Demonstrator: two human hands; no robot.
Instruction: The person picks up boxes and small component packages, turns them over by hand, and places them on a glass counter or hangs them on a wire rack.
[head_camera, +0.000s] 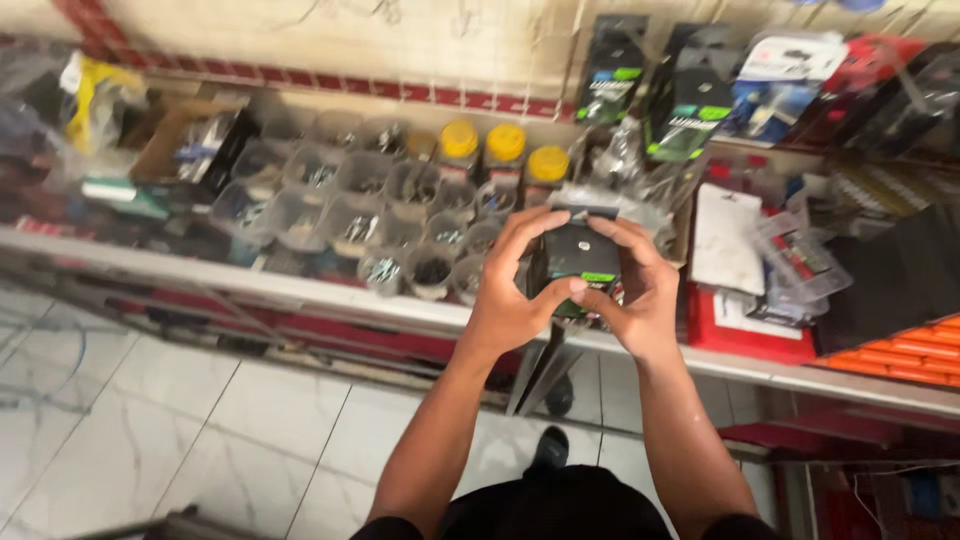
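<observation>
While both hands close around it, the small black package (573, 255) sits above the near edge of the shelf (300, 290), roughly mid-scene. It is a dark, flat retail pack with a clear plastic cover, a round dark spot near its middle and a bright green strip low on its face. The left hand (507, 290) wraps its left side, fingers curled over the top edge and thumb pressed near the green strip. The right hand (640, 295) grips the right side, fingers bent across the upper corner. Both hands cover the pack's sides and lower part, so its full outline and contents cannot be made out. Motion blur softens everything. Farther left, clear plastic cups (360, 215) hold small dark parts too blurred to identify; three yellow-lidded jars (505, 145) stand behind them. Similar black-and-green packs (685, 105) hang at the far right, partly cut off by the top edge.
</observation>
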